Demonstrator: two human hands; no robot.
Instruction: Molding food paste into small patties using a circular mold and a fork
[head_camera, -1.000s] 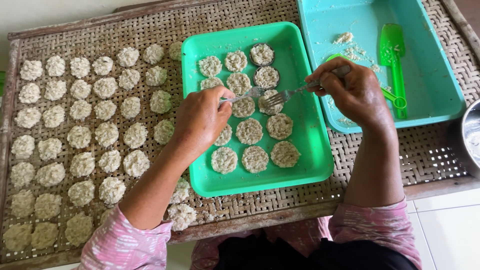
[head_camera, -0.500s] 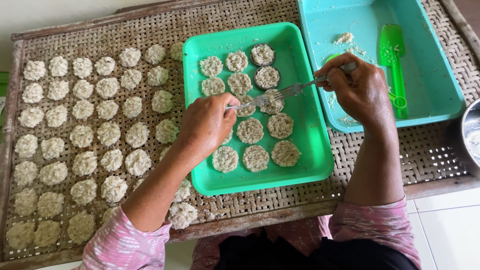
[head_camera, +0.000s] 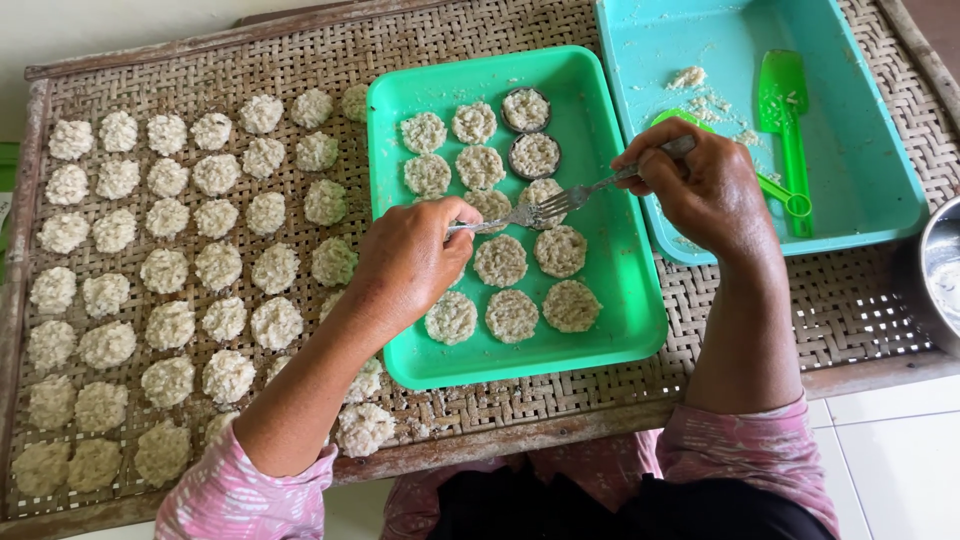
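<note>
Both hands lower, right hand (head_camera: 705, 190) gripping fork (head_camera: 570, 197)

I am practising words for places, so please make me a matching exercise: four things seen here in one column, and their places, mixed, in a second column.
Things:
1. fork
2. green spatula
3. rows of pale patties
4. metal bowl

Places:
a. at the right edge of the picture
b. on the woven mat, left of the green tray
c. lying in the turquoise tray
d. held by the right hand over the green tray

Pairs: 1-d, 2-c, 3-b, 4-a
</note>
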